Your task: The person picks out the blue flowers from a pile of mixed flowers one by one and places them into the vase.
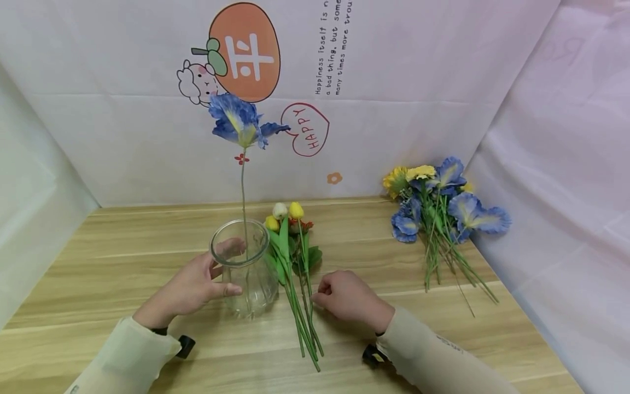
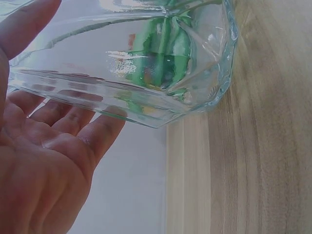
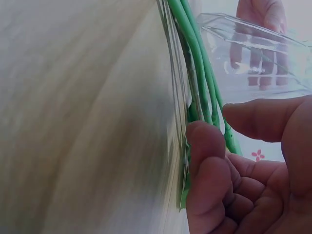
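A clear glass vase stands on the table with one tall blue iris upright in it. My left hand holds the vase from its left side, thumb across the front and fingers behind the glass. Just right of the vase lies a small bunch of artificial flowers: yellow tulips, a white tulip and a red flower partly hidden among them. My right hand is at the bunch's right edge. Its thumb and index fingertip pinch a green stem, the other fingers curled in.
On the table's right side lies a second pile, with blue irises and yellow flowers, its stems pointing toward the front. A printed white cloth hangs behind the wooden table. White cloth also borders both sides.
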Motion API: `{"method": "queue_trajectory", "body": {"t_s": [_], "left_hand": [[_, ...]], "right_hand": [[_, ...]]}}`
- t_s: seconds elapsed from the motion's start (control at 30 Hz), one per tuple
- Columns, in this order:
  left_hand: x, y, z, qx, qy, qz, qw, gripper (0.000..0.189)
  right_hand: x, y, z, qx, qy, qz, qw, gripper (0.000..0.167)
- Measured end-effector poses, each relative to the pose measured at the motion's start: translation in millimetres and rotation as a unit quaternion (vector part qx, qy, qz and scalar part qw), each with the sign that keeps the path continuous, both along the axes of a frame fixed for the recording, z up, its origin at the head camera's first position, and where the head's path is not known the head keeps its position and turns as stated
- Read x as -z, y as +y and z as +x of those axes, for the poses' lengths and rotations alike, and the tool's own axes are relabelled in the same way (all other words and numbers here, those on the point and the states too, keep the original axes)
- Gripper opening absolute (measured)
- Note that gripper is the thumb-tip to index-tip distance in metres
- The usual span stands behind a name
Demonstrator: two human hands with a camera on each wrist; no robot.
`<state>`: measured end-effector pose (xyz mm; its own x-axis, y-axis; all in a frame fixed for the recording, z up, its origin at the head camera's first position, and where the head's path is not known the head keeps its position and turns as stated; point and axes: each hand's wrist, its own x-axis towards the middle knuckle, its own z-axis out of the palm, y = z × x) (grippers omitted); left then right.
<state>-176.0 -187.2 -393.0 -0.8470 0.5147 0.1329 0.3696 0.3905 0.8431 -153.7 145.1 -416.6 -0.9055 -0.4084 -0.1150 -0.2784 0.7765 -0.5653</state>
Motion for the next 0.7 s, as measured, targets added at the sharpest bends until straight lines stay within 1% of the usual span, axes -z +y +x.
{"method": "queue_trajectory", "body": {"t_s": [0.2,0.3,0.37,0.5,0.6,0.7], "left_hand": [[2.7,-1.9,-0.9,0.001,0.007,-0.001,1.0000,0.088],[2.3,-1.8,-0.4,0.001,0.007,0.000,1.0000,0.088],[2.1,-1.5,-0.2,0.001,0.008,0.001,1.0000,0.088],[1.6,-0.8,0.6,0.001,0.008,0.001,1.0000,0.088],[1.4,-0.1,1.0,0.001,0.008,0.000,1.0000,0.087],[1.5,0.4,0.9,0.003,0.013,-0.001,0.9999,0.086]], "right_hand": [[1.5,14.1,-4.3,0.022,-0.005,0.003,0.9997,0.018],[0.4,27.4,-10.4,0.052,-0.003,0.006,0.9986,0.016],[-2.2,38.7,-15.9,0.078,0.011,0.022,0.9967,0.015],[-7.6,73.8,-27.9,0.126,0.030,0.051,0.9903,0.018],[-12.1,108.0,-33.9,0.152,0.021,0.039,0.9874,0.022],[-17.0,142.3,-36.1,0.178,0.004,0.028,0.9836,0.025]]}}
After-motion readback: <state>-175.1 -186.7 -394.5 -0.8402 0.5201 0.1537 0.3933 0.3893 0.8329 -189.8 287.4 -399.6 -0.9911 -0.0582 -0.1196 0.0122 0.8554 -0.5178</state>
